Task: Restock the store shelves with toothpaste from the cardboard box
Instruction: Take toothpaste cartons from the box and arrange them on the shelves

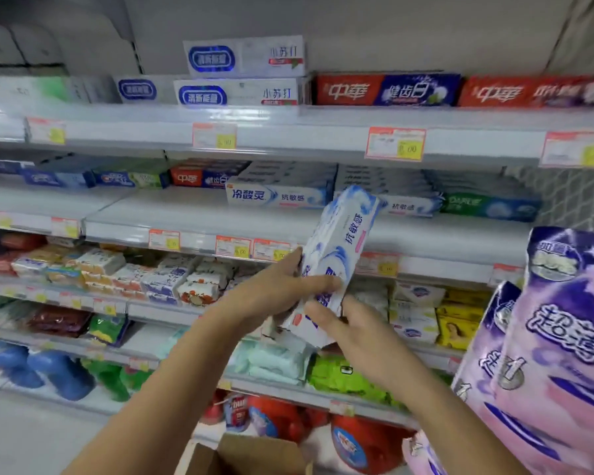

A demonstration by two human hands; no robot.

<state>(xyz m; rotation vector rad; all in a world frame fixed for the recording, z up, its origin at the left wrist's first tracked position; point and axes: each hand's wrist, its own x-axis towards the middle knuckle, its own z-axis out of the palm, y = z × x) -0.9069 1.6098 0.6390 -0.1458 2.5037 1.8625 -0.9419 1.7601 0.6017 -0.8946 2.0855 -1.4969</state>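
**Toothpaste cartons held before the second shelf**

Rising across the whole view, the store shelves [199,214] form flat white tiers with price tags [395,144] clipped along their front rails. The top tier carries long rectangular cartons — white-and-blue ones at the centre, red toothpaste boxes [386,90] to the right. On the second tier a row of matching white-and-blue boxes [278,195] lies flat toward the back, with bare shelf in front of it. Lower tiers hold soft wrapped soap packs [165,279] and rounded detergent bottles [60,373]. At the right edge, glossy purple plastic packs [563,337] crowd the foreground and hide the shelf ends. The cardboard box [251,455] sits open at the bottom, brown and matte.

Both hands grasp a bundle of toothpaste cartons [343,241], tilted steeply, its upper end overlapping the second tier's front edge. The left hand [278,289] wraps the bundle's lower left side; the right hand [354,334] clasps its lower end from below. Motion blur softens the print — only the blue wave pattern is clear.
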